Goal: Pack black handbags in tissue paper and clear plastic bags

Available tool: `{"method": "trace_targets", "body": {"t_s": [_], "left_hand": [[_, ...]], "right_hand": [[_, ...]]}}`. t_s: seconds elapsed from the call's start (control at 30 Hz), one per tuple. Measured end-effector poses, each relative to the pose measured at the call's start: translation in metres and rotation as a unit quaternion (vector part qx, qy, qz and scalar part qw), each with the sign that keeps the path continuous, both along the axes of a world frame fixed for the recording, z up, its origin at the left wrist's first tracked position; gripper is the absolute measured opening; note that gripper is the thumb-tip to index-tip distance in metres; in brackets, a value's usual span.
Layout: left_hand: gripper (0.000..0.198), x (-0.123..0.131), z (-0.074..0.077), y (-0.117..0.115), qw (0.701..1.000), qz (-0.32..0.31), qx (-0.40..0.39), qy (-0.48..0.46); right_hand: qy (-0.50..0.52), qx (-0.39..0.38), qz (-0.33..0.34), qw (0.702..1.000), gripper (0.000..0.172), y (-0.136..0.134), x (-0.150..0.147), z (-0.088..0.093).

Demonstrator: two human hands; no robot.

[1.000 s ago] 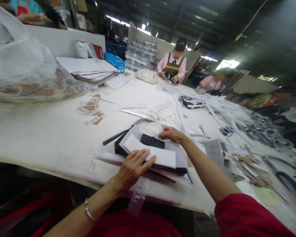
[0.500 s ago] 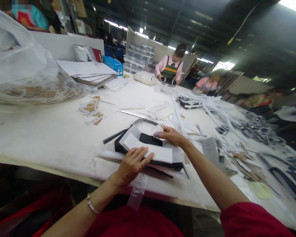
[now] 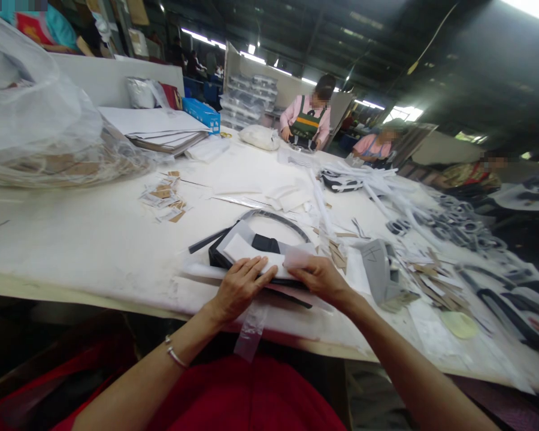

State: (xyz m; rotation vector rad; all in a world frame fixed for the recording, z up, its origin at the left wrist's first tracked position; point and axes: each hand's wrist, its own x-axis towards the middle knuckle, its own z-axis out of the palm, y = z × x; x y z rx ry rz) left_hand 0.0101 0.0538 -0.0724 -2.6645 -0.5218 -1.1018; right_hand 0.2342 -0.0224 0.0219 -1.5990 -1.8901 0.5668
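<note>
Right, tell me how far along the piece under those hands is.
Done: a white sheet lies on the black flat piece. In hand: the left hand presses the sheet while the right hand pinches a translucent strip at its right end. Left, likely: a clear bag hangs unused off the table edge, and loose black pieces lie to the right.

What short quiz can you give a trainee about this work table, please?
1. True or false: the left hand lies flat on a white sheet.
2. What does the right hand pinch? A) a clear plastic piece B) scissors C) a pen
3. Fill in: the bracelet sits on the ___ wrist.
Key: 1 true; 2 A; 3 left.
</note>
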Motion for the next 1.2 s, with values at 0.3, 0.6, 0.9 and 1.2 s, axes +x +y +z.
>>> {"method": "trace_targets", "body": {"t_s": [0.3, 0.6, 0.9, 1.2], "left_hand": [[0.047, 0.0, 0.004, -0.002, 1.0, 0.003, -0.005, 0.017], [0.044, 0.001, 0.022, 0.007, 0.999, 0.002, -0.032, 0.012], [0.048, 0.001, 0.028, 0.011, 0.998, -0.008, -0.046, 0.03], [0.051, 0.002, 0.027, 0.011, 0.998, -0.003, -0.044, 0.036]], "right_hand": [[-0.203, 0.231, -0.021, 0.951, 0.044, -0.047, -0.063, -0.031], [-0.16, 0.205, 0.146, 0.955, 0.036, -0.102, -0.077, -0.053], [-0.141, 0.207, 0.03, 0.968, 0.02, -0.05, -0.097, -0.104], [0.102, 0.104, -0.034, 0.989, 0.016, -0.083, -0.01, -0.066]]}}
